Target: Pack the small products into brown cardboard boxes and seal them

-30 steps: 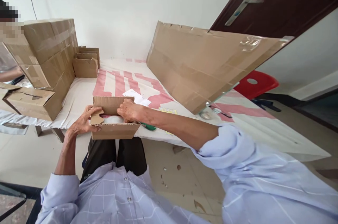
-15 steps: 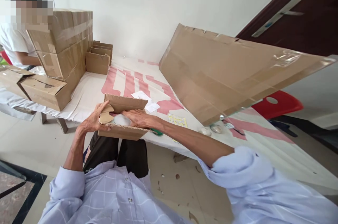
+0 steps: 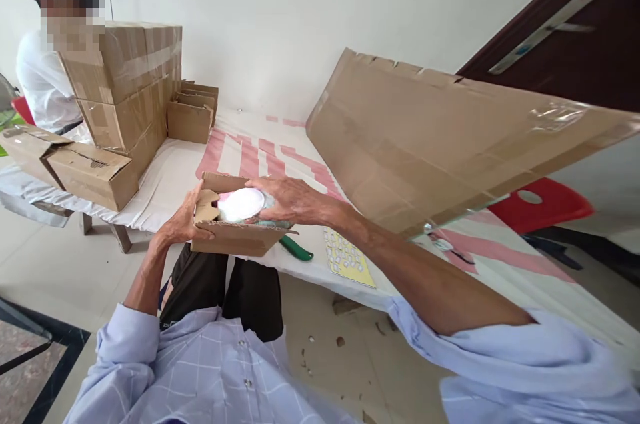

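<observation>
A small open cardboard box (image 3: 235, 240) is held above the near edge of the table, over my knees. My left hand (image 3: 184, 219) grips its left end, thumb on the near wall and fingers along the outer side. Inside, a round container with a bright white top (image 3: 242, 204) shows, tilted toward me, with some pink and pale green beside it. My right hand (image 3: 287, 201) is wrapped round the container's right side at the box opening. Its lower part is hidden in the box. A green-handled tool (image 3: 297, 249) lies just right of the box.
Taped cartons (image 3: 135, 71) stand stacked at left, with a person in white (image 3: 45, 81) behind them. Open boxes (image 3: 190, 119) sit beside the stack. A large cardboard panel (image 3: 425, 137) leans at right. A yellow sticker sheet (image 3: 347, 257) lies near the edge; a red chair (image 3: 550, 207) stands beyond.
My right hand has drawn back and up, with the white-topped container now higher in the box. The white papers behind the box are now hidden; the yellow sheet shows more fully.
</observation>
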Motion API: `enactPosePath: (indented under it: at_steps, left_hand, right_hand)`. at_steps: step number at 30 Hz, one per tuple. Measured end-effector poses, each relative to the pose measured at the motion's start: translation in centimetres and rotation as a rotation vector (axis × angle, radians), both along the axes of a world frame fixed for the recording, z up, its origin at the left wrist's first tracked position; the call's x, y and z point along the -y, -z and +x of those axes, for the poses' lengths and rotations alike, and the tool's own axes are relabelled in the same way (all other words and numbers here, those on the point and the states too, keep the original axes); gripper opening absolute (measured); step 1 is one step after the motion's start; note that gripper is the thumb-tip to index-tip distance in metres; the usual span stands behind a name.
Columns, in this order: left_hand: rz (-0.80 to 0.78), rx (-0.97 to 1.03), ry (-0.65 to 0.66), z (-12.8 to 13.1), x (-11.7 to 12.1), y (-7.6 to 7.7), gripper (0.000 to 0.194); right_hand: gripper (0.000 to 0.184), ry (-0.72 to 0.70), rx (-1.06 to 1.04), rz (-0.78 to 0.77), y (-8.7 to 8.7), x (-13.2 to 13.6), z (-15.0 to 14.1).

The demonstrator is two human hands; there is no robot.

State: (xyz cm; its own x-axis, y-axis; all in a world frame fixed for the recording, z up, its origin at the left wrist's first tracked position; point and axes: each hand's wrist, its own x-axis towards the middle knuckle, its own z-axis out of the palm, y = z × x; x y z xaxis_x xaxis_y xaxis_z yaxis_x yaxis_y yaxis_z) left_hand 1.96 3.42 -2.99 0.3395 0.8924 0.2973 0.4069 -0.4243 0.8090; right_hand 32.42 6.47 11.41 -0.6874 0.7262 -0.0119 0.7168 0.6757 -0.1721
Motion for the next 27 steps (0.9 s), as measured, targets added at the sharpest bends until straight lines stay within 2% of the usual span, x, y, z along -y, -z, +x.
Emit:
enactPosePath:
  at_steps: [4, 8, 10, 13, 16, 18, 22, 25, 27]
  left_hand:
    - [-0.009, 0.023, -0.071, 0.4, -1.5, -0.1, 0.155]
    - [-0.005, 0.001, -0.102, 0.1, -1.6, -1.1, 0.154]
    - [0.03, -0.027, -0.125, -0.4, -0.7, -2.4, 0.15]
    - [0.164, -0.027, -0.151, -0.5, 0.7, -5.4, 0.136]
    - [0.298, -0.002, -0.058, 0.8, 1.2, -8.8, 0.129]
    - [0.328, 0.031, -0.005, 2.1, 0.9, -10.6, 0.122]
    - [0.278, 0.225, -0.079, 3.9, 0.2, -12.5, 0.088]
    - [0.208, 0.431, -0.171, 4.3, -0.4, -13.3, 0.077]
    - [0.162, 0.54, -0.19, 4.2, -1.0, -14.0, 0.07]
  right_hand:
    - [0.061, 0.088, -0.219, -0.01, -2.4, -0.6, 2.0]
    - [0.062, 0.124, -0.555, -0.087, -3.6, -1.2, 3.8]
    - [0.064, 0.116, -0.702, -0.095, -3.9, -1.3, 4.3]
    - [0.067, 0.109, -0.837, -0.108, -4.2, -0.9, 4.2]
    - [0.07, 0.094, -0.906, -0.155, -4.0, -0.5, 3.1]
    - [0.072, 0.073, -0.936, -0.206, -3.6, -0.2, 2.2]
    - [0.073, 0.042, -1.037, -0.329, -2.8, 0.2, 1.0]
    - [0.093, -0.033, -1.117, -0.372, -2.5, 0.2, 0.7]
    - [0.104, -0.052, -1.163, -0.325, -2.4, 0.1, 0.4]
